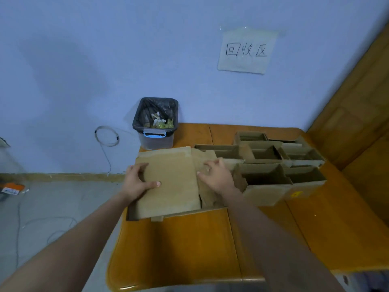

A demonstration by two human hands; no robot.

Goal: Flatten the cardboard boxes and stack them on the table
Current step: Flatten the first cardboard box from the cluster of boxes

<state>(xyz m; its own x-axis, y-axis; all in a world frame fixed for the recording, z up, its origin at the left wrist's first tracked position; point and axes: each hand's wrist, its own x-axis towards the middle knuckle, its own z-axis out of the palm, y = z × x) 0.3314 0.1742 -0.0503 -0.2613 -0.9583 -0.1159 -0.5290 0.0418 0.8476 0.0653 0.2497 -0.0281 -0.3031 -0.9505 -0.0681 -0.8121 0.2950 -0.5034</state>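
A: Entry, head view. Your left hand [137,182] grips the left edge of the flat brown cardboard panel [168,182], thumb laid across its top face, fingers curled over the edge. Confirm?

B: Confirmed. The panel lies across the top of a collapsed brown cardboard box [176,213] at the left end of the glossy orange wooden tabletop [189,249], and that box hangs slightly past the tabletop's left edge.

A: Your right hand [217,175]?

B: Fingers bent, tips pressing down on the crumpled brown cardboard flap [205,157] just right of the panel. It rests on the flap (whether your thumb pinches anything under it, I cannot tell).

A: Remaining stock?

B: A cluster of open-topped brown cardboard boxes [273,163] stands upright to your right on the same tabletop, touching one another. The nearest one sits just beside your right wrist.

A: Surroundings?

B: A clear plastic bin with a black liner bag [155,121] sits behind the tabletop's far left corner, scraps inside. A handwritten paper sign [247,50] is taped to the pale blue wall [105,60]. A coiled thin cable [107,136] hangs on the wall left of the bin.
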